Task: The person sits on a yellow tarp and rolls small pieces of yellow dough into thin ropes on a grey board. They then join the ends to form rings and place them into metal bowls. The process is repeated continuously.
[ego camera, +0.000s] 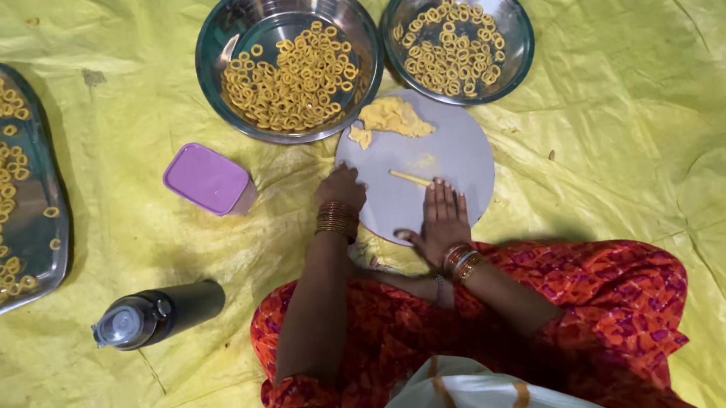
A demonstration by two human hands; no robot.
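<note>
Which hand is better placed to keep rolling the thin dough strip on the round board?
Probably the right hand: its fingertips lie flat just beside the dough strip on the round board. The left hand rests at the board's left edge, farther from the strip.

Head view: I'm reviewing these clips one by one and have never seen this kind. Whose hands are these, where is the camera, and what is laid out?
The one picture comes from a camera worn on a person's head, looking straight down at that person's own two bare hands. The person sits on a yellow sheet on the ground. The right hand lies flat on a round grey board, fingers rolling a thin dough strip. The left hand rests at the board's left edge; I cannot tell if it holds anything. A dough lump sits at the board's far side. Beyond it, two steel bowls hold small dough rings, as does a steel tray at the left. A purple-lidded box and a dark bottle lie nearby.
</note>
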